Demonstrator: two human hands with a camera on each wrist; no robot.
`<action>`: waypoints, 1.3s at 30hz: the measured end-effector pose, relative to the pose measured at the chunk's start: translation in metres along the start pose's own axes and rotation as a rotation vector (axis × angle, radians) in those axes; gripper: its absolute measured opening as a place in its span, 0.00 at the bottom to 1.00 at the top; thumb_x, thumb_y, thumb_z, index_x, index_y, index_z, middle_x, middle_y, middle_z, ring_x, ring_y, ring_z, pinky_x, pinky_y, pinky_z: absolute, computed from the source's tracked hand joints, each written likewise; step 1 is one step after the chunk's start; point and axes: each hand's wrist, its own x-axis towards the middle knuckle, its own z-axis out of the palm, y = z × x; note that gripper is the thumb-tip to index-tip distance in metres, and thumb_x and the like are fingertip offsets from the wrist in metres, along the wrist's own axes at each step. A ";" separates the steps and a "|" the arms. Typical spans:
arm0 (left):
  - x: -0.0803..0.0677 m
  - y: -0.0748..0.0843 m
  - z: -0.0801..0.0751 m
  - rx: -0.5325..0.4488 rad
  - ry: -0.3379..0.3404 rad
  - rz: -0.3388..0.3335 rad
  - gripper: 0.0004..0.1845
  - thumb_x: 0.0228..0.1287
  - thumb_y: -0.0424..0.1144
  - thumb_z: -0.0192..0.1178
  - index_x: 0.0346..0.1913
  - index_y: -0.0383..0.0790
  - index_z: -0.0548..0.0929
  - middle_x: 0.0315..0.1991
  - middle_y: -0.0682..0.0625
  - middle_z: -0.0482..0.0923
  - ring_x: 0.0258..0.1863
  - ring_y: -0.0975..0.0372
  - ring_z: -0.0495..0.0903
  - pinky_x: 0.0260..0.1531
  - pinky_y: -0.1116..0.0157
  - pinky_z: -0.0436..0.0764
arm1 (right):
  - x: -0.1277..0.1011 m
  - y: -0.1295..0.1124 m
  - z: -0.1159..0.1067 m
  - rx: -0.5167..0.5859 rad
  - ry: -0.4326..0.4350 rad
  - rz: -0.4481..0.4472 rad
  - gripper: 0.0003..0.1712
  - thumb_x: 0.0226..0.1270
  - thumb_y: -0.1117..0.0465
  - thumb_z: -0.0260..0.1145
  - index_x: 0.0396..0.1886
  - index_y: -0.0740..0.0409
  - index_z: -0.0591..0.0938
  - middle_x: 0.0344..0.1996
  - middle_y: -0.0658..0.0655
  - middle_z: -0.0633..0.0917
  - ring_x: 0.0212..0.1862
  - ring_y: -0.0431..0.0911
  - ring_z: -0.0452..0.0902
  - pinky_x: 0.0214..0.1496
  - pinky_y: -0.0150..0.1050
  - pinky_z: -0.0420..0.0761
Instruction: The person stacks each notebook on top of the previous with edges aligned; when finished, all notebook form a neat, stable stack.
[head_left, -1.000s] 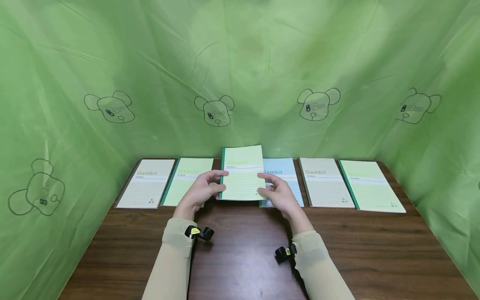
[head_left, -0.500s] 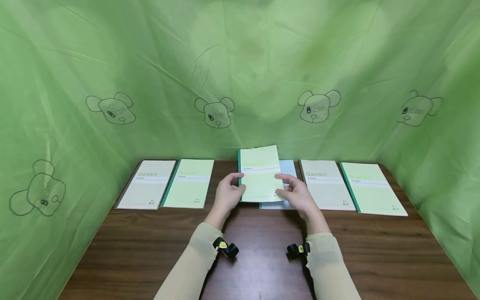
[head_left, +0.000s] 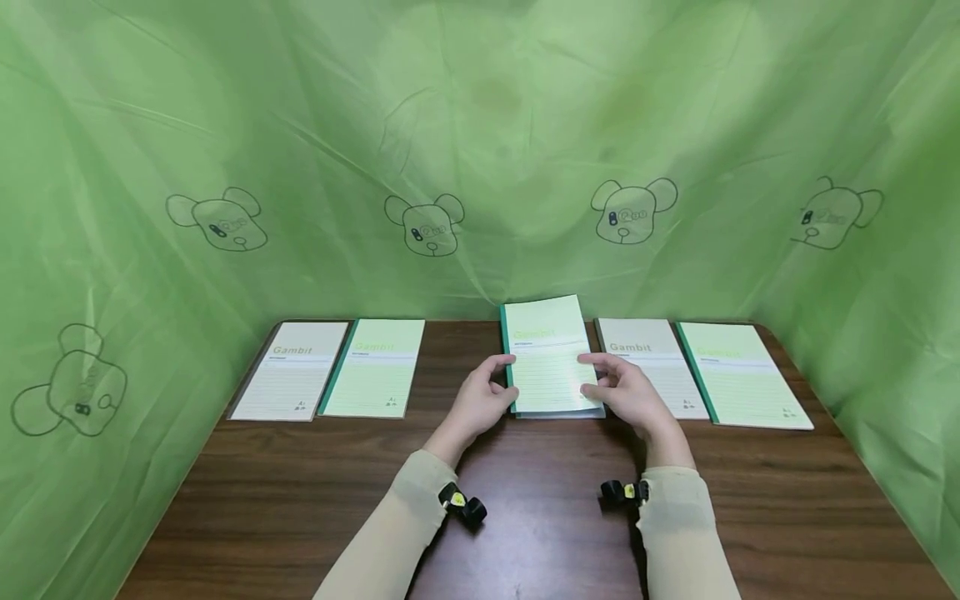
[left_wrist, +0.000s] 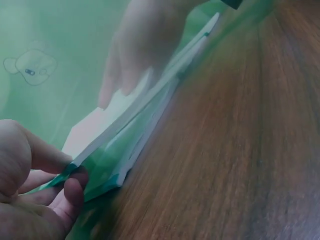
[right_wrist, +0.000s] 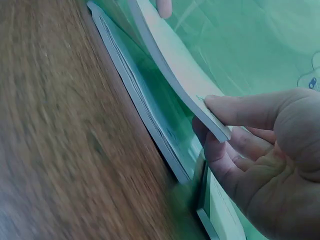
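Both hands on one item. Left hand (head_left: 480, 400) has its grip closed on the spine edge of the green notebook (head_left: 551, 362): thumb on the cover, fingers curled beneath, as my left wrist view (left_wrist: 35, 190) shows. Right hand (head_left: 630, 392) pinches the opposite, open edge the same way; in the right wrist view the thumb (right_wrist: 240, 111) lies on top and the fingers support the underside. Neither grip is wide, just the thickness of the booklet.

The green notebook hangs tilted, far end raised, directly above a blue notebook (right_wrist: 145, 115) lying flat on the surface (head_left: 525, 517). I see a gap between the two at the near edge; whether they touch farther back I cannot tell.

Against a second ago: the held notebook and both hands have travelled rightward. It was over the gap beside the second booklet, leaving the blue cover mostly exposed; now it hides that cover almost wholly in the head view.

Elsewhere on the surface, unmoved: white notebook (head_left: 288, 367) and pale green notebook (head_left: 375, 367) at left, beige notebook (head_left: 656, 362) and another green one (head_left: 738, 375) at right.
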 end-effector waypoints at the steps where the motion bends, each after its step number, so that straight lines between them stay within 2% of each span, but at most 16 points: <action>1: 0.000 0.000 0.001 0.002 -0.009 -0.001 0.29 0.74 0.31 0.67 0.76 0.46 0.78 0.73 0.40 0.73 0.28 0.62 0.78 0.28 0.65 0.78 | -0.001 0.000 -0.002 -0.001 -0.007 0.000 0.31 0.75 0.66 0.73 0.75 0.60 0.79 0.66 0.70 0.79 0.49 0.52 0.78 0.48 0.38 0.80; 3: 0.001 -0.001 0.002 0.006 -0.024 -0.006 0.30 0.74 0.32 0.68 0.76 0.47 0.78 0.72 0.41 0.73 0.29 0.61 0.79 0.29 0.64 0.79 | -0.003 0.001 -0.005 -0.004 -0.025 -0.001 0.31 0.75 0.65 0.74 0.75 0.61 0.79 0.66 0.70 0.79 0.49 0.52 0.79 0.47 0.38 0.81; 5: 0.001 -0.001 0.004 0.012 -0.036 -0.005 0.30 0.74 0.32 0.68 0.76 0.47 0.78 0.68 0.41 0.76 0.29 0.61 0.80 0.29 0.63 0.79 | -0.004 0.003 -0.008 -0.009 -0.044 -0.006 0.31 0.75 0.64 0.74 0.75 0.62 0.78 0.67 0.70 0.79 0.49 0.52 0.80 0.45 0.39 0.81; 8: 0.002 -0.001 0.006 0.043 -0.042 0.002 0.31 0.73 0.32 0.69 0.76 0.45 0.77 0.52 0.42 0.82 0.29 0.61 0.79 0.30 0.64 0.80 | -0.004 0.005 -0.011 -0.019 -0.054 -0.006 0.32 0.74 0.64 0.76 0.74 0.62 0.79 0.67 0.68 0.80 0.48 0.52 0.79 0.43 0.38 0.80; 10: 0.003 -0.001 0.008 0.065 -0.045 0.006 0.31 0.73 0.32 0.69 0.77 0.44 0.77 0.41 0.45 0.82 0.29 0.62 0.79 0.30 0.64 0.79 | -0.003 0.008 -0.012 -0.030 -0.058 -0.004 0.32 0.74 0.63 0.76 0.74 0.62 0.79 0.67 0.68 0.80 0.48 0.52 0.78 0.43 0.38 0.80; 12: 0.004 -0.002 0.009 0.077 -0.042 0.005 0.31 0.73 0.33 0.69 0.77 0.44 0.77 0.34 0.46 0.82 0.29 0.62 0.79 0.31 0.63 0.80 | -0.002 0.010 -0.012 -0.052 -0.053 0.006 0.33 0.74 0.62 0.76 0.75 0.61 0.78 0.67 0.68 0.80 0.50 0.53 0.79 0.45 0.39 0.81; 15: 0.007 -0.005 0.011 0.076 -0.032 0.000 0.31 0.72 0.34 0.70 0.76 0.44 0.78 0.42 0.47 0.83 0.31 0.61 0.81 0.33 0.62 0.82 | -0.001 0.013 -0.013 -0.089 -0.036 0.022 0.34 0.74 0.60 0.77 0.75 0.59 0.78 0.68 0.69 0.79 0.54 0.55 0.81 0.49 0.41 0.82; 19: 0.010 -0.010 0.011 0.083 -0.016 -0.011 0.32 0.70 0.35 0.73 0.75 0.44 0.78 0.64 0.43 0.78 0.36 0.62 0.83 0.37 0.61 0.84 | 0.000 0.015 -0.013 -0.117 -0.013 0.035 0.35 0.72 0.59 0.78 0.75 0.59 0.78 0.67 0.69 0.80 0.56 0.56 0.81 0.51 0.43 0.82; 22: 0.011 -0.011 0.010 0.105 -0.012 -0.018 0.33 0.68 0.35 0.74 0.75 0.43 0.78 0.69 0.41 0.75 0.38 0.62 0.84 0.39 0.61 0.85 | 0.002 0.017 -0.014 -0.134 -0.001 0.032 0.35 0.71 0.58 0.79 0.74 0.59 0.78 0.65 0.68 0.81 0.54 0.56 0.81 0.49 0.44 0.82; 30: 0.009 -0.009 0.007 0.203 -0.003 0.013 0.34 0.64 0.35 0.75 0.74 0.40 0.80 0.67 0.42 0.78 0.35 0.64 0.82 0.38 0.63 0.83 | 0.005 0.022 -0.015 -0.259 0.059 -0.020 0.37 0.65 0.55 0.84 0.71 0.60 0.81 0.63 0.65 0.87 0.49 0.54 0.86 0.44 0.43 0.83; 36: 0.008 -0.009 0.009 0.236 0.006 0.005 0.34 0.63 0.34 0.74 0.73 0.39 0.80 0.66 0.42 0.78 0.34 0.66 0.83 0.39 0.63 0.83 | 0.006 0.022 -0.014 -0.247 0.053 -0.003 0.37 0.65 0.56 0.84 0.71 0.60 0.81 0.64 0.64 0.86 0.49 0.53 0.86 0.45 0.44 0.84; 39: 0.008 -0.009 0.009 0.246 0.013 0.013 0.34 0.62 0.33 0.74 0.73 0.38 0.81 0.63 0.43 0.80 0.35 0.66 0.84 0.41 0.62 0.84 | 0.006 0.022 -0.013 -0.237 0.059 0.005 0.36 0.65 0.56 0.84 0.70 0.60 0.82 0.62 0.64 0.87 0.51 0.54 0.86 0.46 0.44 0.84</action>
